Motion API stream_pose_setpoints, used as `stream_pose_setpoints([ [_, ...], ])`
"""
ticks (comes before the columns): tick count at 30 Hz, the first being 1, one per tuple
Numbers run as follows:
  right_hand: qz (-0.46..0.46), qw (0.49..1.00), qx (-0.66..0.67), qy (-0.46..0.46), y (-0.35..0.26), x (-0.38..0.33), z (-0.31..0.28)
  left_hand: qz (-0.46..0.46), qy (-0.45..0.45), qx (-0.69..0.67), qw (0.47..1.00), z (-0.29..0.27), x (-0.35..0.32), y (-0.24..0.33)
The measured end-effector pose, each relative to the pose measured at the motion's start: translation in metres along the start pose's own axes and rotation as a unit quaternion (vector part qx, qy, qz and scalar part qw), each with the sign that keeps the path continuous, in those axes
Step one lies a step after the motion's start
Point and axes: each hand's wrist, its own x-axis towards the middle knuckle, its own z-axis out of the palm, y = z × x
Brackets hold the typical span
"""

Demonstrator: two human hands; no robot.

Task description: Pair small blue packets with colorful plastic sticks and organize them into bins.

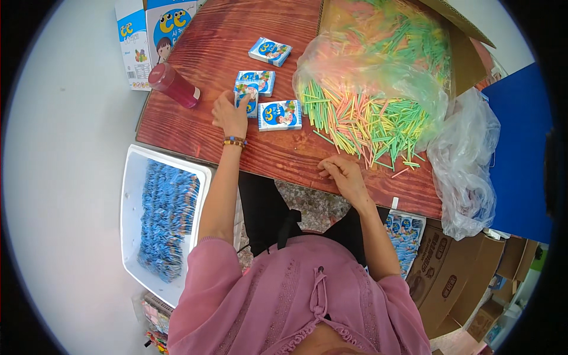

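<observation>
My left hand (pixel 231 116), with beaded bracelets at the wrist, closes its thumb and fingers on the near end of a blue-and-white packet (pixel 248 102) printed with a cartoon figure. That packet overlaps another stack of packets (pixel 264 81) just behind it. To its right lies a further packet stack (pixel 280 115), and one more packet stack (pixel 270 51) sits farther back. My right hand (pixel 347 179) rests by the table's near edge, fingers curled in, with nothing visible in them. Just beyond it spreads a heap of thin green, yellow and pink sticks (pixel 370 127), spilling from a clear plastic bag (pixel 355 65).
A pink-lidded jar (pixel 174 85) lies at the left of the wooden table (pixel 201 133). Blue-and-white cartons (pixel 135 47) stand behind it. Below left, a white tub (pixel 134 195) holds many blue packets. Crumpled plastic (pixel 464 160) hangs over the right edge, near cardboard boxes (pixel 452 272).
</observation>
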Motion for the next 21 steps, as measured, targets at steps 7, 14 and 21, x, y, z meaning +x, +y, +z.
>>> stream_pose_setpoints([
  [7, -0.011, 0.998, -0.061, 0.009, 0.007, 0.004, 0.001, 0.144, -0.003, 0.027, 0.989, -0.013, -0.065, 0.004],
  [14, -0.015, 0.998, -0.047, 0.037, 0.005, 0.003, 0.004, 0.085, -0.089, -0.032, 0.992, -0.020, -0.076, 0.015],
  [21, 0.003, 0.996, -0.087, -0.014, 0.004, 0.012, -0.003, 0.074, -0.068, -0.071, 0.992, -0.016, -0.083, 0.007],
])
